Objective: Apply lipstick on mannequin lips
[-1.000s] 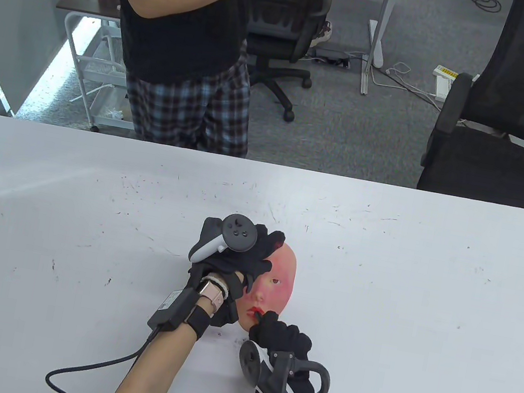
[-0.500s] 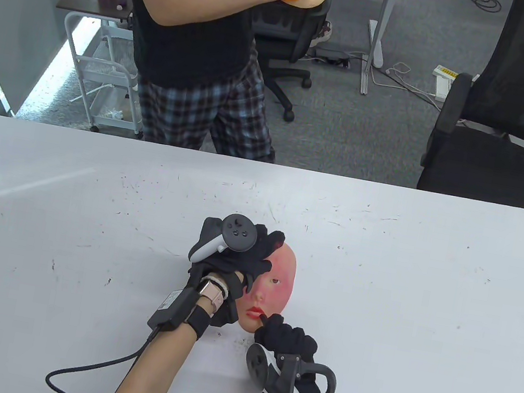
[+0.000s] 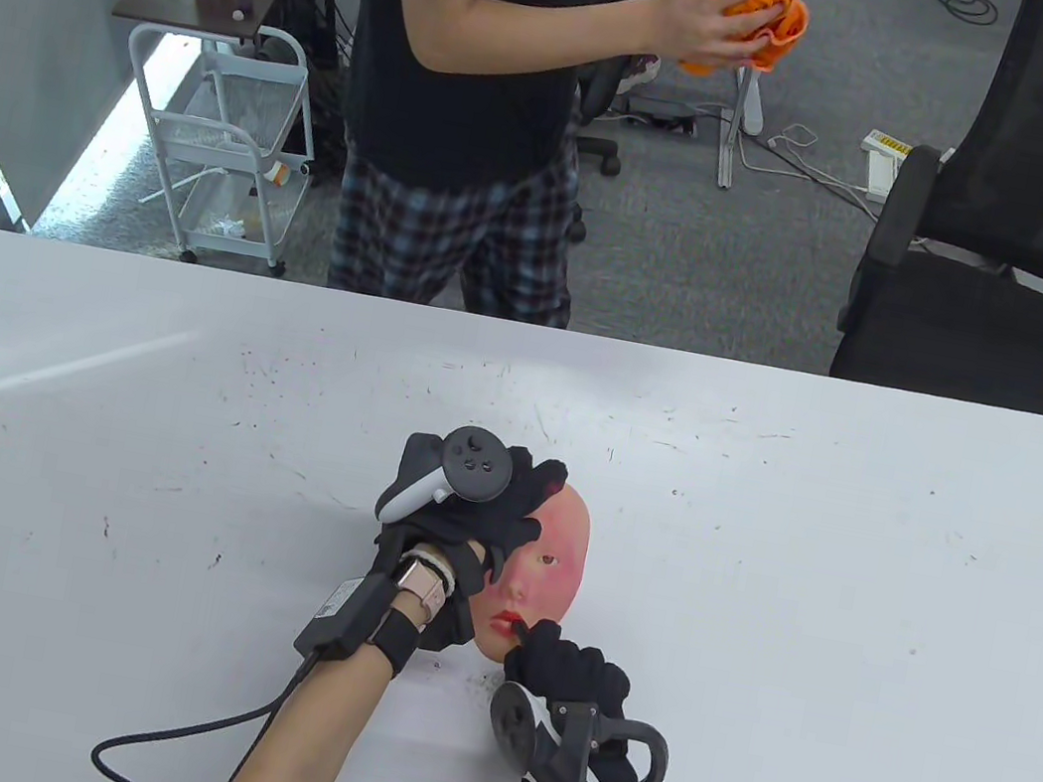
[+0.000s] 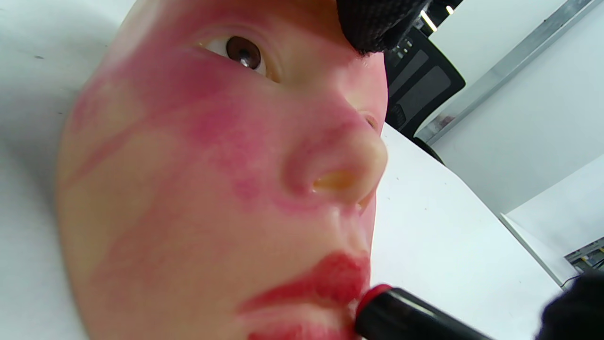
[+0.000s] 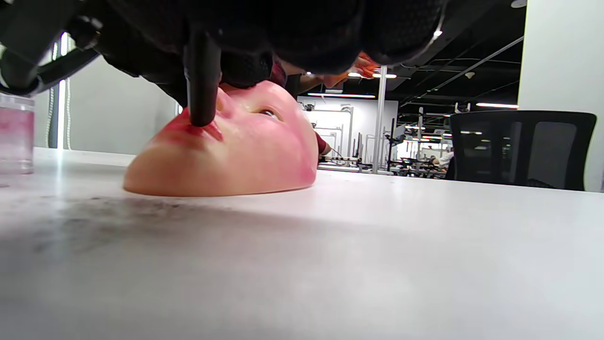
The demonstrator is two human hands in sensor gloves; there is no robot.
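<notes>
Table view: mask (image 3: 552, 558) face-up on table (image 3: 804, 562), near front edge. Left hand (image 3: 462, 502) spread over forehead, pressing it down. Right hand (image 3: 568, 672) pinching lipstick (image 4: 401, 314), tip touching lips (image 4: 325, 288) at the corner. Lips already red; smears on cheeks. Mask probably light, soft-skinned, likely to slide unless pinned at the brow. Lipstick stiff in the tube, tip soft and breakable; best gripped low on the barrel, light pressure.
</notes>
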